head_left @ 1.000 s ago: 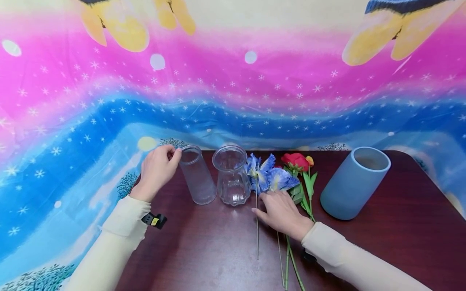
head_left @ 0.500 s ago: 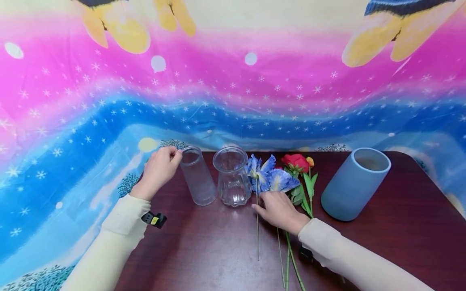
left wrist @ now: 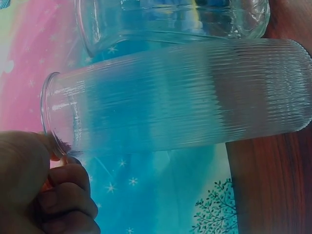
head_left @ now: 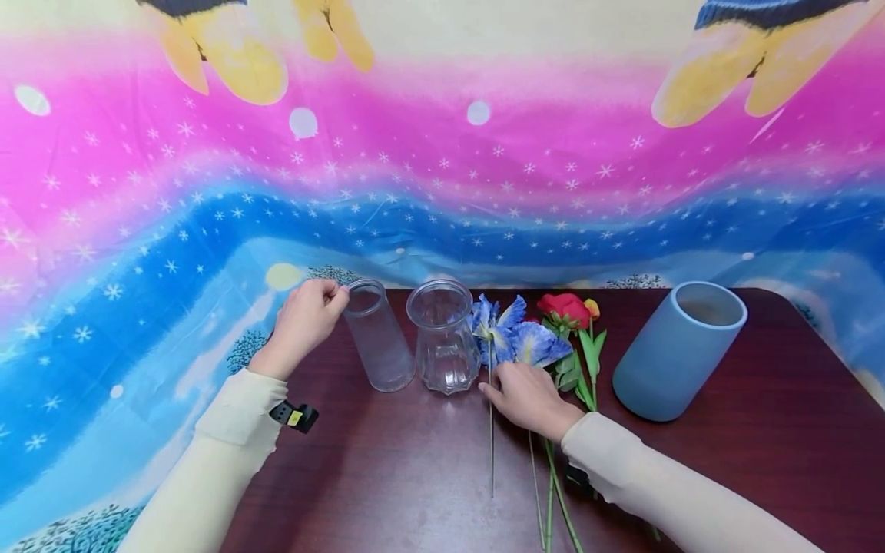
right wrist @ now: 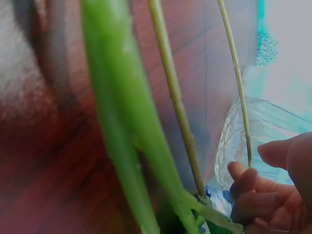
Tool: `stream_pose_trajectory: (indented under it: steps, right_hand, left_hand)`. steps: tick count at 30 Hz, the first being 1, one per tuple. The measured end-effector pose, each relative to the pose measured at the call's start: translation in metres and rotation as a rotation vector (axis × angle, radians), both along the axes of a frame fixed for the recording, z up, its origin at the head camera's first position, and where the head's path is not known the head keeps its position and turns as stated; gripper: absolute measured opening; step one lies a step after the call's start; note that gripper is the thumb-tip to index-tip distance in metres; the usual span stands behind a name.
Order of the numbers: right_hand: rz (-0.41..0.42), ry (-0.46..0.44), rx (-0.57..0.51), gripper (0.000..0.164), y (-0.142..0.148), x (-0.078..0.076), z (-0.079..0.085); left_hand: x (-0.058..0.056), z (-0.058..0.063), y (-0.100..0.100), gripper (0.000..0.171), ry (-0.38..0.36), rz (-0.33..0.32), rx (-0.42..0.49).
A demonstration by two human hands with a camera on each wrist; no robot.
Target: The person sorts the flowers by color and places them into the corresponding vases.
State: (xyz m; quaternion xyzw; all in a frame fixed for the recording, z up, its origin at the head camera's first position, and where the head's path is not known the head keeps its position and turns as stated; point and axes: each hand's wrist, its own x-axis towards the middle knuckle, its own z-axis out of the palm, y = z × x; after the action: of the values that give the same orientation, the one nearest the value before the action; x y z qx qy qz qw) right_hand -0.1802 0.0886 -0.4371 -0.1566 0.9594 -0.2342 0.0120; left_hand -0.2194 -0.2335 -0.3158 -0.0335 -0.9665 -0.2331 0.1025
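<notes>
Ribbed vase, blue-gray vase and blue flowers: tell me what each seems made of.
Ribbed vase: probably clear glass, glossy; it is see-through with bright highlights.
Blue-gray vase: possibly ceramic or frosted glass, matte; no sharp reflections show.
Blue flowers: perhaps fabric, matte; they look thin and ruffled.

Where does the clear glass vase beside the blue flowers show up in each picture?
Head view: the vase stands upright near the middle, between the ribbed glass and the blue flowers.
Left wrist view: the vase appears sideways along the top edge, partly cut off.
Right wrist view: the vase is at the right, tilted in the picture, partly hidden by fingers.
Shared landmark: the red-brown table shows in all three.
</notes>
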Motion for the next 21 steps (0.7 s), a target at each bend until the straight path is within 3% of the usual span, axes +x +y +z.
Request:
stream_pose_trajectory:
  steps: [13, 21]
  right_hand:
    - [0.001, -0.115, -0.034, 0.057, 0.0006, -0.0047, 0.0026]
    - [0.025, -0.112, -0.139, 0.054, 0.0031, -0.0049, 0.0061]
  left_hand:
    - [-0.0006, -0.0011, -0.0002, 0.04, -0.022, -0.004, 0.019]
    - [-0.0009, -0.002, -0.0013, 0.041, -0.01, -0.024, 0.042]
